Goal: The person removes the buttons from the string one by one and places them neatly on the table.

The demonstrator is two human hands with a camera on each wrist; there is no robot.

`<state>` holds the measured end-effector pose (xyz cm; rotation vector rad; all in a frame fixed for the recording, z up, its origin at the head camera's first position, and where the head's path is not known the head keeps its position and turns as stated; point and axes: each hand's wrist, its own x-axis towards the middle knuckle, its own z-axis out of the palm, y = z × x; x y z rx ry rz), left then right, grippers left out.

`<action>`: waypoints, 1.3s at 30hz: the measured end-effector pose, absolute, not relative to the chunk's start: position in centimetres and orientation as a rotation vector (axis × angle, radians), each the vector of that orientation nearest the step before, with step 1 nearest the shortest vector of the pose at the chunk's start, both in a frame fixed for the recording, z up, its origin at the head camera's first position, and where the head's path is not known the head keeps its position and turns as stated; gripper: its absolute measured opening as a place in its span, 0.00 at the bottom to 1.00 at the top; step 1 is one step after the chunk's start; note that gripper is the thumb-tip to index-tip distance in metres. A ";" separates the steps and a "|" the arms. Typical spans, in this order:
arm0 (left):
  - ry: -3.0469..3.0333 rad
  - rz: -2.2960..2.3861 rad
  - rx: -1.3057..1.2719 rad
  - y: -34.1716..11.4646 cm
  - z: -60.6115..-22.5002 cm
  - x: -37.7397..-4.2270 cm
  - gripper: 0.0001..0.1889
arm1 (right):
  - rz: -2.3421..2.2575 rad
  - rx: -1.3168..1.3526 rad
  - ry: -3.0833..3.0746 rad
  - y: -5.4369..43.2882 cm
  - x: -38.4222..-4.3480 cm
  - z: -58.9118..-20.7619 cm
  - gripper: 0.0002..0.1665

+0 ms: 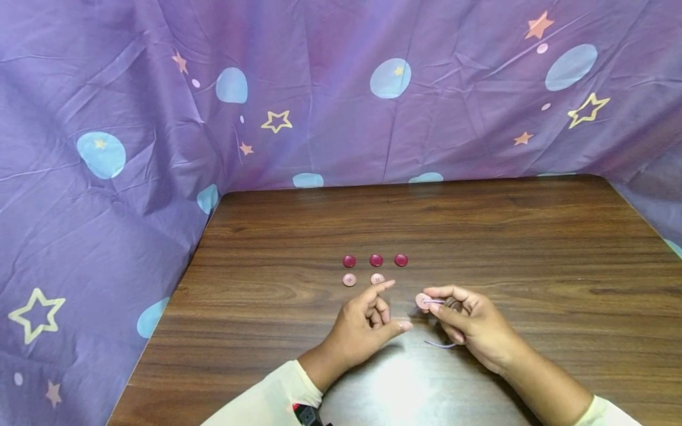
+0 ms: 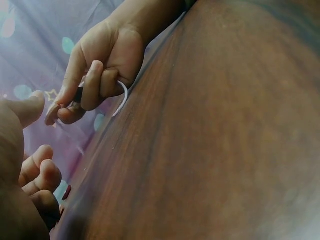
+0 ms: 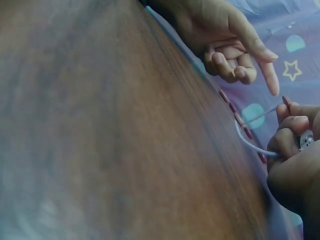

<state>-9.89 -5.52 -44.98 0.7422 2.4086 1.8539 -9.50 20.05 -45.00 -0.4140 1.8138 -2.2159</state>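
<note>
Between thumb and index finger, my right hand (image 1: 482, 331) pinches a pale pink button (image 1: 421, 302). A thin lilac cord (image 1: 440, 345) runs at the button's face, and its loose end hangs below the curled fingers; it also shows as a pale cord (image 3: 248, 143) in the right wrist view. A small dark item (image 1: 453, 303) sits among those fingers, mostly hidden. To the left, my left hand (image 1: 362, 325) holds nothing, thumb and index finger spread apart and the other fingers loosely bent. Its index fingertip overlaps a pink button (image 1: 376, 278) lying on the table.
Three dark red buttons (image 1: 376, 260) lie in a row on the wooden table (image 1: 277, 236). Nearer, another pink button (image 1: 348, 280) lies left of the overlapped one. Purple cloth (image 1: 330, 142) with stars hangs along the table's back and sides.
</note>
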 end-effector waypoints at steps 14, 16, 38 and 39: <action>2.350 1.822 0.851 -5.4 -45.0 -10.0 0.36 | -2.056 -0.371 2.120 18.8 -8.4 -44.3 0.13; 2.352 1.817 0.864 -5.4 -45.0 -10.0 0.35 | -2.049 -0.384 2.156 18.5 -8.2 -44.1 0.13; 2.338 1.860 0.932 -5.4 -45.4 -9.9 0.28 | -2.008 -0.381 2.252 17.4 -7.5 -44.0 0.12; 2.338 1.864 0.940 -5.3 -45.4 -10.0 0.28 | -2.003 -0.374 2.261 17.4 -7.5 -44.0 0.12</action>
